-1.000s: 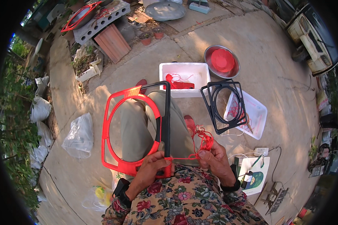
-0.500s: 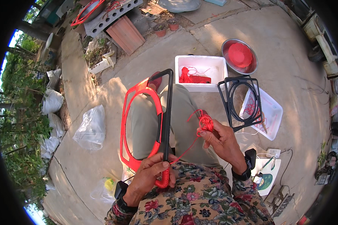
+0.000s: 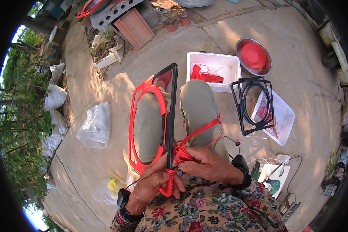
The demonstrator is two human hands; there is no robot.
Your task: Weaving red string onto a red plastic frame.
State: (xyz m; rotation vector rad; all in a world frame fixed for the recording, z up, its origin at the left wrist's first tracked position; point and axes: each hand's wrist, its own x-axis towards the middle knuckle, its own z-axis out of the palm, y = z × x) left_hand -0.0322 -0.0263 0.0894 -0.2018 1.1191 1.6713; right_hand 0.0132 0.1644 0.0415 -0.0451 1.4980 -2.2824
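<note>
**Red cord wound onto the frame's lower corner**

While your left hand [image 3: 154,185] clenches the cord-wrapped lower corner of the frame [image 3: 152,120], thumb up against the black bar, your right hand [image 3: 207,164] pinches a bunch of red cord [image 3: 189,145] just beside that bar, fingers curled, wrist bent inward. Loops of cord trail up over your right knee. The frame stands nearly upright across your left thigh. Compared with half a second ago, your right hand has dropped from mid-air to the bar, close to the left. Beyond your knees lie a white tub [image 3: 214,71], a metal bowl [image 3: 254,57] and a bare black frame [image 3: 253,104].
</note>
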